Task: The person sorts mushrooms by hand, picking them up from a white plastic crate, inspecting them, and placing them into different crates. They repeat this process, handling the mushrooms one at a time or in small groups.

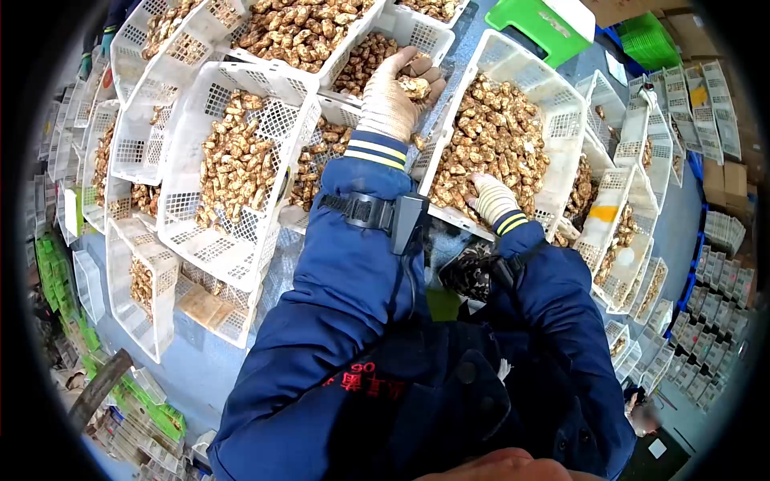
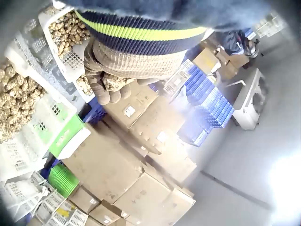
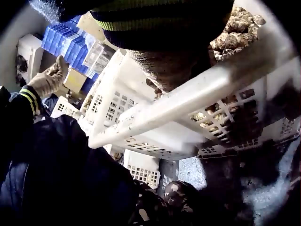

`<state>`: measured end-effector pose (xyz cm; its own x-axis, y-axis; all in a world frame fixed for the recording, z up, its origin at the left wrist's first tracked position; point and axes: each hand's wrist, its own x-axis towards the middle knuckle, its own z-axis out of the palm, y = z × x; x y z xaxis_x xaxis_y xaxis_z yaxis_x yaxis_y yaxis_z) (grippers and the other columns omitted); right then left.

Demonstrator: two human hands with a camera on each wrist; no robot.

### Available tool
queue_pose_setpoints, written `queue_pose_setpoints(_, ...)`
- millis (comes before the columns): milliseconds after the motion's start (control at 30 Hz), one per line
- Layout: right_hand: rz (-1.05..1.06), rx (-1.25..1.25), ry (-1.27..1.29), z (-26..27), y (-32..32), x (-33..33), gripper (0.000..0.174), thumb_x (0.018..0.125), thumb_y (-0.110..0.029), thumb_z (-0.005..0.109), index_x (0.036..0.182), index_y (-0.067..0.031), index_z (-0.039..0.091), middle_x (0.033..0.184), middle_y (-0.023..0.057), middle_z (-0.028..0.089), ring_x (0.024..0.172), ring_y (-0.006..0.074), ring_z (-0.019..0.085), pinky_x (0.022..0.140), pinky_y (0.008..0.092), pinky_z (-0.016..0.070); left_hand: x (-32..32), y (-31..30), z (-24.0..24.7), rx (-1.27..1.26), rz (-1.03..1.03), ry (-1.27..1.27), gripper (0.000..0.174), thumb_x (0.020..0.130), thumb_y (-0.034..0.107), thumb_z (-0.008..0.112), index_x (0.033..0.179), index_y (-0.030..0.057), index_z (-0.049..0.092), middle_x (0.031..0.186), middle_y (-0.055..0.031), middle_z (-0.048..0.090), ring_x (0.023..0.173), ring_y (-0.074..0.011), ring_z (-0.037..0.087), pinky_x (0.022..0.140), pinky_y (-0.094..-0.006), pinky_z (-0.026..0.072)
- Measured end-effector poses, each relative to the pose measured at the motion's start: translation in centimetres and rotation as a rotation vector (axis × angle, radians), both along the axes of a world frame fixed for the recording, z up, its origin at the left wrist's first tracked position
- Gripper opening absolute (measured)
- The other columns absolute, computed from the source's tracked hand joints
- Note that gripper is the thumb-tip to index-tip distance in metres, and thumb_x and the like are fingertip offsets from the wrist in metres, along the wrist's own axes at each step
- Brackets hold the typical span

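My gloved left hand (image 1: 393,100) is raised over a white crate (image 1: 425,34) of brown lumps, its fingers curled round a knobbly brown-and-white lump (image 1: 414,88). In the left wrist view the lump (image 2: 116,83) shows between the gloved fingers (image 2: 98,89). My gloved right hand (image 1: 492,197) reaches into the near end of a large white crate (image 1: 565,104), its fingertips down among a heap of similar lumps (image 1: 501,132). The crate's rim (image 3: 188,99) hides those fingers in the right wrist view, and I cannot tell whether they pinch a lump.
Another white crate (image 1: 184,104) with lumps stands left of my left arm, tilted. More crates stack on both sides, including a right-hand one with a yellow patch (image 1: 605,213). Beyond are a green stool (image 1: 529,28) and cardboard boxes (image 2: 113,160). A dark beam (image 1: 100,389) is at lower left.
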<state>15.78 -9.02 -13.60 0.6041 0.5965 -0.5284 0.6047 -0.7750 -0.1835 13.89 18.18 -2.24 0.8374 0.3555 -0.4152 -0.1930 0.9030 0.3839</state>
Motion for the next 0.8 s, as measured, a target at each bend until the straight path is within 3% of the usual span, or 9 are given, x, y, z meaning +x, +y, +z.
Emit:
queue_pose_setpoints(167, -0.274, -0.042, 0.287, 3.0, -2.2, 2.3, 0.043, 0.076, -0.024, 0.062, 0.117, -0.0093, 0.063, 0.097, 0.0168, 0.068, 0.084, 0.027, 0.065, 0.079, 0.0348, 0.0526, -0.1, -0.1, 0.3, 0.011, 0.021, 0.003, 0.024, 0.092, 0.02, 0.053, 0.107, 0.0014, 0.055, 0.082, -0.0053, 0.057, 0.079, -0.0242, 0.063, 0.075, -0.0416, 0.0566)
queue_pose_setpoints(200, -0.255, 0.203, 0.213, 1.4, -5.4, 3.2, 0.042, 0.075, -0.024, 0.063, 0.115, -0.0083, 0.063, 0.093, 0.0138, 0.069, 0.078, 0.0245, 0.064, 0.074, 0.0332, 0.0528, -0.2, -0.1, 0.3, 0.011, 0.022, 0.012, 0.024, 0.092, 0.02, 0.054, 0.107, 0.0014, 0.055, 0.082, -0.0052, 0.057, 0.079, -0.0242, 0.063, 0.075, -0.0416, 0.0566)
queue_pose_setpoints(233, -0.509, 0.145, 0.239, 3.8, -5.1, 3.6, 0.041, 0.075, -0.022, 0.064, 0.113, -0.0068, 0.063, 0.089, 0.0132, 0.069, 0.074, 0.0236, 0.063, 0.071, 0.0326, 0.0523, 0.0, 0.1, -0.2, -0.009, 0.016, -0.013, 0.024, 0.092, 0.02, 0.054, 0.108, 0.0017, 0.056, 0.084, -0.006, 0.059, 0.08, -0.0247, 0.063, 0.076, -0.042, 0.0567)
queue_pose_setpoints(267, -0.546, 0.142, 0.141, 3.2, -7.1, 4.7, 0.039, 0.076, -0.02, 0.065, 0.113, -0.0078, 0.063, 0.085, 0.0145, 0.069, 0.075, 0.0243, 0.064, 0.07, 0.0326, 0.0517, 0.0, 0.1, -0.3, -0.014, 0.016, -0.012, 0.024, 0.092, 0.02, 0.054, 0.108, 0.0019, 0.056, 0.084, -0.0061, 0.059, 0.08, -0.0247, 0.063, 0.076, -0.0422, 0.0566)
queue_pose_setpoints(400, -0.392, 0.063, -0.23, 5.5, -13.6, 6.8, 0.034, 0.073, -0.019, 0.067, 0.104, -0.0073, 0.065, 0.089, 0.0191, 0.067, 0.083, 0.0325, 0.065, 0.077, 0.0378, 0.0517, -0.1, 0.0, 0.1, -0.005, 0.018, 0.015, 0.023, 0.091, 0.019, 0.054, 0.107, 0.0032, 0.057, 0.085, -0.0058, 0.059, 0.081, -0.0245, 0.063, 0.077, -0.0428, 0.0559)
queue_pose_setpoints(533, -0.321, -0.193, -0.171, 6.3, -21.3, 8.6, 0.033, 0.072, -0.023, 0.071, 0.099, -0.0056, 0.063, 0.085, 0.0197, 0.066, 0.08, 0.035, 0.064, 0.074, 0.0391, 0.0518, -0.2, -0.1, 0.0, -0.012, 0.015, -0.004, 0.023, 0.091, 0.019, 0.054, 0.107, 0.0032, 0.057, 0.085, -0.0057, 0.06, 0.08, -0.0235, 0.062, 0.077, -0.042, 0.0555)
queue_pose_setpoints(600, -0.26, -0.502, -0.114, 7.4, -23.0, 8.3, 0.053, 0.066, -0.029, 0.078, 0.11, -0.0055, 0.06, 0.092, 0.0211, 0.066, 0.089, 0.0384, 0.063, 0.08, 0.0414, 0.052, -0.1, -0.1, 0.1, -0.004, 0.008, -0.01, 0.023, 0.091, 0.019, 0.054, 0.108, 0.0031, 0.057, 0.085, -0.0055, 0.06, 0.08, -0.0231, 0.062, 0.076, -0.0418, 0.0556)
queue_pose_setpoints(700, -0.139, -0.628, 0.0, 4.6, -27.3, 9.8, 0.052, 0.069, -0.025, 0.077, 0.114, -0.0058, 0.06, 0.102, 0.0208, 0.064, 0.095, 0.0367, 0.062, 0.084, 0.0407, 0.0502, -0.1, -0.1, 0.5, -0.005, -0.007, 0.006, 0.022, 0.091, 0.019, 0.054, 0.105, 0.0019, 0.058, 0.083, -0.005, 0.059, 0.078, -0.0222, 0.062, 0.076, -0.0414, 0.0557)
queue_pose_setpoints(800, -0.28, -0.079, -0.269, 9.6, -17.9, 5.8, 0.043, 0.075, -0.017, 0.072, 0.114, -0.0058, 0.06, 0.104, 0.0197, 0.063, 0.095, 0.0351, 0.062, 0.084, 0.04, 0.05, 0.1, -0.3, 0.3, 0.019, -0.005, 0.014, 0.023, 0.091, 0.019, 0.053, 0.103, 0.0012, 0.059, 0.083, -0.0046, 0.059, 0.078, -0.0212, 0.062, 0.075, -0.0405, 0.0558)
